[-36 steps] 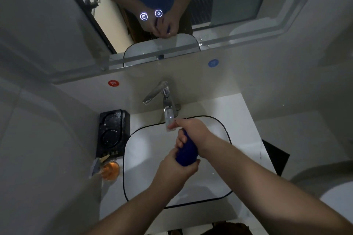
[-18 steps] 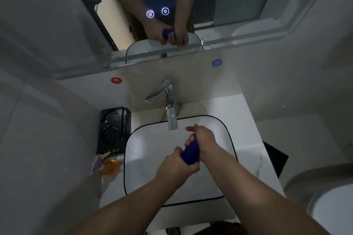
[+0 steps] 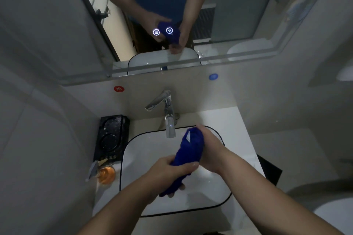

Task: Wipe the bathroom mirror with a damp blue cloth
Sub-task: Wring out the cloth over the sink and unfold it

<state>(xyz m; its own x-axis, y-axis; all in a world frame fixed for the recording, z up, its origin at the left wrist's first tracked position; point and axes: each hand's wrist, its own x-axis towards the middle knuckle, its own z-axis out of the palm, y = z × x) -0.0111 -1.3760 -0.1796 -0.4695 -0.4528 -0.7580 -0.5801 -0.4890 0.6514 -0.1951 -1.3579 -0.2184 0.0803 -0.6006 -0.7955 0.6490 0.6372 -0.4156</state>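
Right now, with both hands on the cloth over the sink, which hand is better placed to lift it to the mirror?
Probably the right hand: it grips the upper end of the blue cloth, nearest the mirror. The left hand holds the lower end, nearer the body, over the sink.

Mirror (image 3: 238,5): lit heat-wave icon (image 3: 156,32); bulb icon (image 3: 169,30).

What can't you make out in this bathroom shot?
- Blue cloth, head view: its middle and lower end are wrapped by the left hand.
- Red sticker: its mark is too small to read.
- Mirror: top cut off by the frame edge.
- Whether the faucet is running: unclear.
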